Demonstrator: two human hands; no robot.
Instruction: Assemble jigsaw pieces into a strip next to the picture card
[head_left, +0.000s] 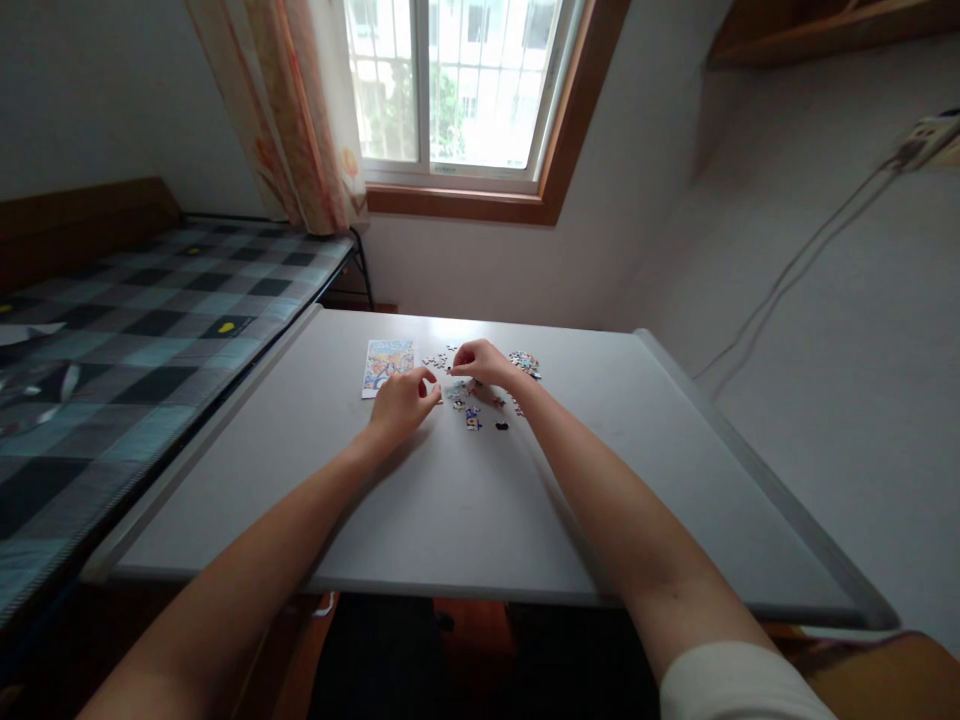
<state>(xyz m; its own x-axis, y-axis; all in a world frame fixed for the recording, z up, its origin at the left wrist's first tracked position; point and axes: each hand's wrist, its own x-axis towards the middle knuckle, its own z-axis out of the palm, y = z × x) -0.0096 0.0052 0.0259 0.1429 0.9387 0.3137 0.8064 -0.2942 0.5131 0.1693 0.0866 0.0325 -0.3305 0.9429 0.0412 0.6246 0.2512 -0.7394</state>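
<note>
Both my arms reach out over a white table (465, 500). My left hand (401, 400) rests near the table's middle with its fingers curled into a pinch; what it pinches is too small to make out. My right hand (480, 362) is just beside it, fingers pinched together over scattered jigsaw pieces (472, 415). A small heap of loose pieces (523, 361) lies to the right of that hand. A colourful picture card (388, 365) lies flat to the left of my left hand.
A bed with a checked cover (150, 330) stands along the table's left side. A window (457, 90) with a curtain (292, 110) is behind the table. A cable (795, 270) runs down the right wall from a socket.
</note>
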